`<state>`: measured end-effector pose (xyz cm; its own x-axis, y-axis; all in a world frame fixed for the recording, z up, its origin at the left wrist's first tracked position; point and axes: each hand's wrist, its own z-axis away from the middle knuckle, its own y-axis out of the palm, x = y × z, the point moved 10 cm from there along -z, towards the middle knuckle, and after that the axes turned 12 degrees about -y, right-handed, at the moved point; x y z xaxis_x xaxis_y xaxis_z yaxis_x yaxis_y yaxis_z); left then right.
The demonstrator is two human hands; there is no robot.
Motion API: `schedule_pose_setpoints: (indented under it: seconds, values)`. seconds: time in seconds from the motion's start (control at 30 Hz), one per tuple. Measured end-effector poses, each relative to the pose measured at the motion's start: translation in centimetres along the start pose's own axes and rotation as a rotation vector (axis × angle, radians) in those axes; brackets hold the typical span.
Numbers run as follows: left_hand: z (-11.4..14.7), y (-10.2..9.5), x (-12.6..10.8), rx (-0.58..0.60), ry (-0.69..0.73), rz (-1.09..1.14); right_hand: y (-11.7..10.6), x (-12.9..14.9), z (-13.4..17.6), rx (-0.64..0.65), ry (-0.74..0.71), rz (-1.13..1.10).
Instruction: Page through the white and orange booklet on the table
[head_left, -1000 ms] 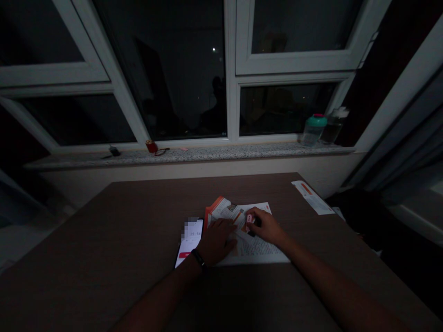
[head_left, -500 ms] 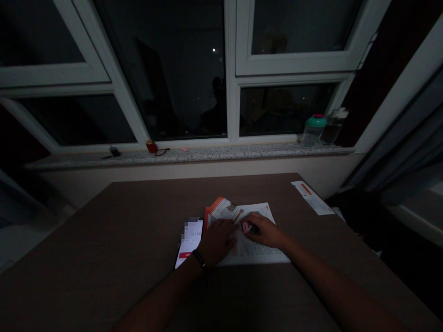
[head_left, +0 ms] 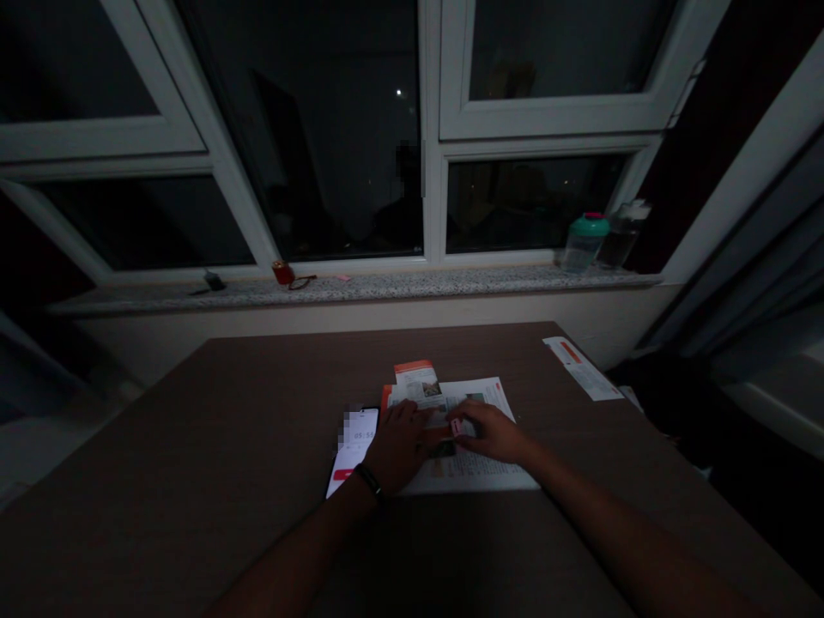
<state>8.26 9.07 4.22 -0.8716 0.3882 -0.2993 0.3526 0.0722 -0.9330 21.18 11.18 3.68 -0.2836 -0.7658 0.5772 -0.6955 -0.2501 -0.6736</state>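
Note:
My left hand lies flat with its fingers stretched over a narrow printed paper strip and the printed sheet below it. The strip has an orange top edge, which sticks out past the sheet's far side. In the fingers of my right hand is a small pink object with a pale mark, held low over the sheet near my left fingertips. Its kind is not clear in the dim light, and my fingers cover part of it.
A lit phone showing a timer lies left of my left hand. Another printed strip rests near the table's right edge. On the windowsill stand a green-lidded bottle, a clear bottle and a small red jar.
The paper strip has turned from a slant to nearly straight, and its orange end now points away from me. My left fingers have flattened; my right hand has shifted only slightly.

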Motion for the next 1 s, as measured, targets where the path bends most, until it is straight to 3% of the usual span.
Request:
schedule_pose_setpoints:
  seconds: [0.13, 0.3, 0.6, 1.0]
  values:
    - [0.2, 0.5, 0.3, 0.008, -0.011, -0.072, 0.1, -0.2, -0.1, -0.037, 0.007, -0.005]
    - [0.3, 0.5, -0.5, 0.062, 0.029, -0.047, -1.1, -3.0, 0.6, -0.195, 0.165, 0.049]
    - [0.3, 0.2, -1.6, 0.125, 0.110, 0.065, -0.7, -2.9, 0.8, -0.188, 0.241, 0.020]
    - [0.4, 0.3, -2.3, 0.152, 0.132, -0.030, -0.2, -2.2, 0.5, -0.178, 0.248, 0.025]
